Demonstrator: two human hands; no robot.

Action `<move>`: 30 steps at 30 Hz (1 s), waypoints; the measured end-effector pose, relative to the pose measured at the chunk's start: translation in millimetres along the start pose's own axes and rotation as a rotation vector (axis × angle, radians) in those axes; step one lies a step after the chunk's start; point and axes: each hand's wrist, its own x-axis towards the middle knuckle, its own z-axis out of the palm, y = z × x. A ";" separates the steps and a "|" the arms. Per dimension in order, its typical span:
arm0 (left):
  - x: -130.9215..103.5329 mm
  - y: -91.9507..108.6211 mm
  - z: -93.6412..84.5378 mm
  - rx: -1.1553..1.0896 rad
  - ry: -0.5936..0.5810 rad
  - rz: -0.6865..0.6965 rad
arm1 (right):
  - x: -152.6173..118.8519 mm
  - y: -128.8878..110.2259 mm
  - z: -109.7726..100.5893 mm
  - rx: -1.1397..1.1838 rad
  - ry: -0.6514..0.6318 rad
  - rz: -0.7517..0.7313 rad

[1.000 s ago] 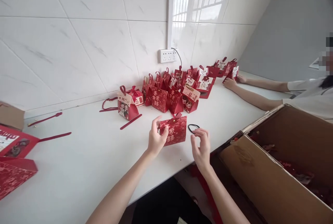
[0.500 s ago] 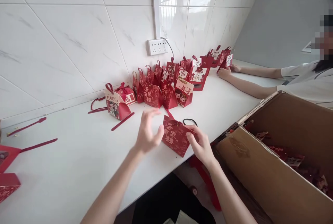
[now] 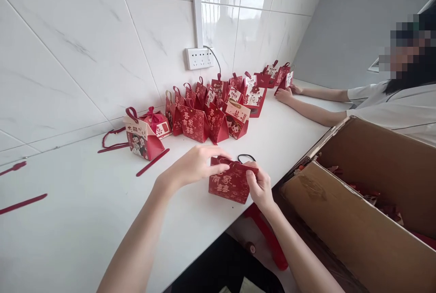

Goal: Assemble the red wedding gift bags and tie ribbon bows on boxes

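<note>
A red gift box (image 3: 228, 185) with gold lettering stands near the table's front edge. My right hand (image 3: 261, 185) grips its upper right corner, thumb on the front face and fingers behind. At the upper left, my left hand (image 3: 194, 163) closes over the top edge, thumb in front and fingers reaching behind; a thin dark red ribbon shows beside the thumb. Just behind the box lies a black loop (image 3: 245, 156). Left of my hands, a cream-and-red gift box (image 3: 141, 141) with a cartoon couple stands beside a loose red ribbon strip (image 3: 152, 162).
Several finished-looking red gift boxes (image 3: 192, 123) stand along the tiled wall, below a power socket (image 3: 200, 58). A large open cardboard box (image 3: 323, 211) occupies the right side. Beyond it, a co-worker's hands (image 3: 285, 95) hold another box. More ribbon strips (image 3: 23, 203) lie at left.
My left hand has moved right and closed over the box's top edge. The box stands more upright, with my right hand still on its corner. The whole view has shifted slightly.
</note>
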 end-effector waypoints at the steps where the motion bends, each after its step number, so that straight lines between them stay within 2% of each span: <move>1: 2.0 0.0 2.9 -0.035 0.031 -0.011 | -0.2 0.3 1.7 0.001 0.008 0.002; 5: 12.2 -4.3 22.1 -0.176 0.225 -0.041 | -1.1 0.3 4.7 0.029 -0.011 0.032; 7: 16.2 -9.0 30.1 -0.263 0.278 -0.066 | -1.0 -0.4 4.1 0.055 -0.020 0.044; 9: 17.7 -14.0 31.7 -0.380 0.223 -0.083 | -0.2 -1.0 3.0 0.076 -0.023 0.046; 12: 15.9 -19.6 24.3 -0.463 -0.034 -0.064 | 1.7 -0.8 1.3 0.083 -0.040 0.055; 14: 14.5 -21.3 18.9 -0.450 -0.139 -0.044 | 3.0 0.6 0.4 0.080 -0.057 0.066; 19: 15.1 -20.6 20.5 -0.446 -0.083 -0.061 | 6.3 4.4 -2.9 0.083 -0.092 0.064; 25: 14.5 -14.8 22.2 -0.264 -0.007 -0.051 | 7.3 2.8 -7.3 0.012 -0.147 -0.008; 27: 13.7 -13.8 20.7 -0.249 0.001 -0.050 | 3.6 -0.1 -4.6 -0.073 -0.011 -0.058; 30: 12.9 -12.9 19.2 -0.259 -0.008 -0.067 | -5.0 -9.2 3.2 -0.289 0.387 -0.220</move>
